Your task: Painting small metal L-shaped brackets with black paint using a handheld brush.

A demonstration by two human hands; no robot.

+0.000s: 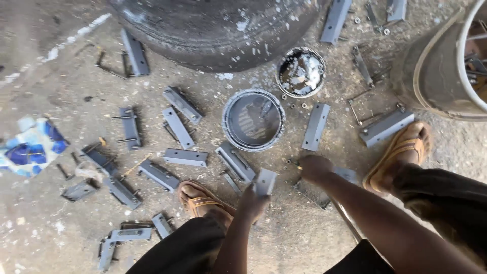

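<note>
Around, scattered grey metal brackets point(185, 157) and paint tin point(253, 120); left hand point(252, 202) fingers clamped on bracket point(265, 181), right hand point(313, 167) fingers pinching bolt point(293, 163).

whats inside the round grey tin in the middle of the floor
The round grey tin holds a film of grey paint with bare patches, and something thin leaning at its right side. What that is cannot be told.

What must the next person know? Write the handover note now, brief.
Left hand: grips a grey bracket, raised off the ground.
Right hand: low at the ground near the open can; whether it holds anything is unclear.
Done: many grey pieces lie spread out; lid is off, by the tyre.
Left: cannot tell which pieces are unfinished.
</note>
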